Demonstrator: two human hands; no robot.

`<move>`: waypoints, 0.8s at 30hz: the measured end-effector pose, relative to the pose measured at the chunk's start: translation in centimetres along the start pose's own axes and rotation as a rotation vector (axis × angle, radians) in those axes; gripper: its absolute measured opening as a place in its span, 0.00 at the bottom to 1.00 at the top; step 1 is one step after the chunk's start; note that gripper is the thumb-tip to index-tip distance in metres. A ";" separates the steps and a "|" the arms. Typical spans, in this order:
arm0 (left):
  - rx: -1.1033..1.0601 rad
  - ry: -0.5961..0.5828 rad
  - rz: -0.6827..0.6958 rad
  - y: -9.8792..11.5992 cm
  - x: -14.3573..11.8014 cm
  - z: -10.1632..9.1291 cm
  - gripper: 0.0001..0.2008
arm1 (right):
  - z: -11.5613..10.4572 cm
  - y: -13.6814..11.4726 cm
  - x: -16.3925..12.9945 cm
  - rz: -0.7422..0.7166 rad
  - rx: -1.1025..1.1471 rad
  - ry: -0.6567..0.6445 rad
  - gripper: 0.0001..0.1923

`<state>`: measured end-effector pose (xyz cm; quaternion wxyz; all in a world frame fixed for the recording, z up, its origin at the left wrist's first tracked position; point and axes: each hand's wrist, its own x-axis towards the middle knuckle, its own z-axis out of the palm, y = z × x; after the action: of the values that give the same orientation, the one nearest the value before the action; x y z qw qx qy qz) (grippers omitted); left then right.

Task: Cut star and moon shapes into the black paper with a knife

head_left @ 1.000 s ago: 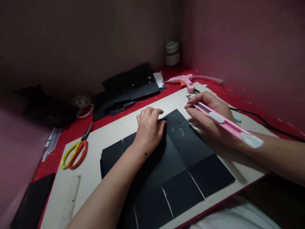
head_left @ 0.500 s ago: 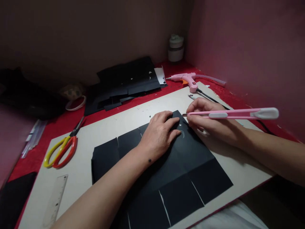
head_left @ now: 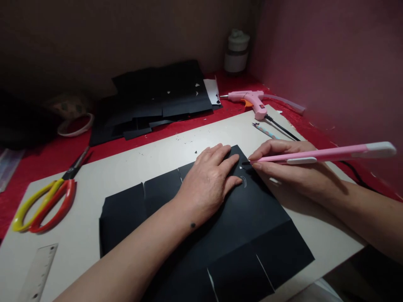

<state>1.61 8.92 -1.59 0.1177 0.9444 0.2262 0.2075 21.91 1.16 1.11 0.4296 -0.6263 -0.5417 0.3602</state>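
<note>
A sheet of black card point(head_left: 252, 214) with slits along its edges lies on a white board point(head_left: 103, 176). My left hand point(head_left: 209, 180) rests on it, fingers spread and pressing down. A small drawn curve and a tiny cut-out opening show beside the left fingertips. In my right hand point(head_left: 283, 161) is a pink utility knife point(head_left: 340, 153), pinched near its blade. The blade tip is at the card close to the small opening; whether it touches, I cannot tell.
Yellow-and-red scissors point(head_left: 56, 201) and a clear ruler point(head_left: 40, 268) lie at the left. Behind are a pink glue gun point(head_left: 248, 98), a pencil point(head_left: 264, 131), stacked black card point(head_left: 141, 96), a tape roll point(head_left: 75, 126) and a white jar point(head_left: 236, 52).
The knife blade has moved from beside the card's right edge to over the card near the small opening, and the knife has turned slightly. The left hand stays on the card. The view has shifted.
</note>
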 end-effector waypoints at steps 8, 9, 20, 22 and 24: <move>-0.014 0.001 0.004 0.2 -0.1 -0.4 0.21 | 0.1 -0.7 -0.1 -0.012 -0.078 -0.001 0.05; -0.016 0.000 0.004 0.3 -0.1 -0.4 0.21 | 0.1 -0.7 -0.1 -0.013 -0.077 0.001 0.06; -0.005 0.019 0.017 0.3 0.0 -0.4 0.21 | 0.2 -0.5 -0.1 -0.046 -0.109 -0.019 0.04; -0.003 0.018 0.016 0.3 0.0 -0.4 0.21 | 0.2 -0.4 -0.2 -0.052 -0.114 -0.020 0.03; -0.007 0.020 0.019 0.3 0.0 -0.4 0.21 | 0.1 -0.4 -0.2 -0.060 -0.114 -0.020 0.02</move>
<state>1.52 8.70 -1.14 0.1171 0.9439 0.2178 0.2188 21.59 0.97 1.47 0.3985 -0.6296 -0.5842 0.3219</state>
